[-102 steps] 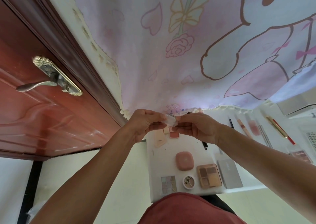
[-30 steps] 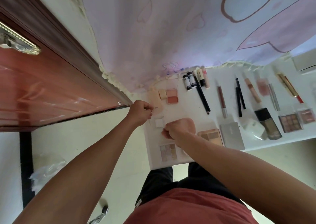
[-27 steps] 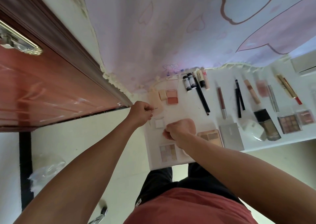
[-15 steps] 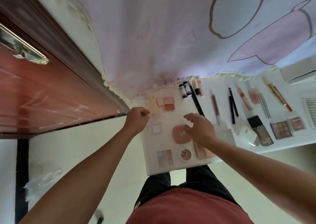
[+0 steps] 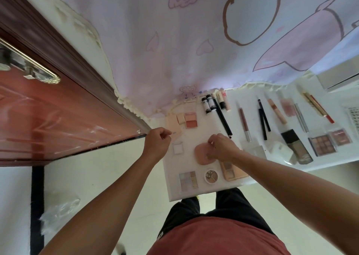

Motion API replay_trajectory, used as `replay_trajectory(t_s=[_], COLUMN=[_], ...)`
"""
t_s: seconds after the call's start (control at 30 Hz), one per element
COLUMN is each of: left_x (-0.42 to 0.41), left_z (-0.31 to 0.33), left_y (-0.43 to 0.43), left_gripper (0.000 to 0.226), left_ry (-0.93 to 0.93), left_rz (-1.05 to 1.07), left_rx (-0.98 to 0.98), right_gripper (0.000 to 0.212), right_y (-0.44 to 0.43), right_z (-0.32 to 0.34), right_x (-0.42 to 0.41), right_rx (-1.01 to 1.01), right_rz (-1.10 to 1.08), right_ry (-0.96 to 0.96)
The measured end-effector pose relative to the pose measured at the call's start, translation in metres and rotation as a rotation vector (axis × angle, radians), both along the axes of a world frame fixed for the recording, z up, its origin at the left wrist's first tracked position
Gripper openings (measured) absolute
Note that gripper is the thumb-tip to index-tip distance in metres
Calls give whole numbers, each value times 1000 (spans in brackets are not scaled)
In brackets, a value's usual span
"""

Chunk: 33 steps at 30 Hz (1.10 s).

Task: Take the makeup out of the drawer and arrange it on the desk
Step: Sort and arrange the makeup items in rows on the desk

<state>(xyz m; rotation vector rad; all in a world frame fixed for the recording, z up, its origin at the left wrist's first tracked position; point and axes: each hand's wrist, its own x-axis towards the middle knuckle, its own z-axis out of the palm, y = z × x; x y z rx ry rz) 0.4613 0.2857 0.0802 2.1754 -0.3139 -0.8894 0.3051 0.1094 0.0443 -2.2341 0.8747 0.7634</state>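
1. Looks straight down onto a white table (image 5: 202, 132) spread with makeup, with a pink cartoon-print cloth (image 5: 174, 41) hanging behind it.
2. Holds the left hand (image 5: 156, 144) at the table's left edge, fingers curled tight; cannot tell whether anything is pinched inside.
3. Curls the right hand (image 5: 221, 147) over the pink compact (image 5: 202, 154), gripping its right side where it lies flat on the table.
4. Shows a small white square case (image 5: 177, 148) between the left hand and the compact.
5. Shows, along the near edge, a pastel palette (image 5: 188, 181), a round pot (image 5: 211, 176) and a peach palette (image 5: 233, 172), the last partly under the right wrist.
6. Shows, farther back, a blush palette (image 5: 191, 120) and a black pencil (image 5: 222, 116); off to the right, a foundation bottle (image 5: 297, 147) lying flat.
7. Shows a red-brown door (image 5: 58, 118) on the left.
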Motion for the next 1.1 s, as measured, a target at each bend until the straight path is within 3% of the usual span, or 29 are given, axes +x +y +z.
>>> replay_trajectory(t_s=[0.33,0.5,0.67,0.77,0.87,1.0,1.1], left_x=[-4,-6,1,5,4,2,2], left_z=[9,14,25,38,55,72,81], left_y=[1,7,9,1,-15,-34,-42], left_gripper=[17,17,15,13,13,8,6], left_ry=[-12,1,24,96,214,316,380], left_rz=[2,7,49,81,79,26,-19], left_rx=[6,7,-23,-74,-148,-251,-296], right_gripper=[91,68,75,67,54,26,22], right_y=[22,28,8,-5,-12,-20,-23], right_z=[8,7,29,55,78,98,112], right_x=[-6,0,3,6,10,10,13], right_rx=[-188,-261,-169,-4,342,625,789], right_rz=[202,284,75,-200,-465,-598,-700], right_ry=[1,-31,-45,-154,-286,-434,-480])
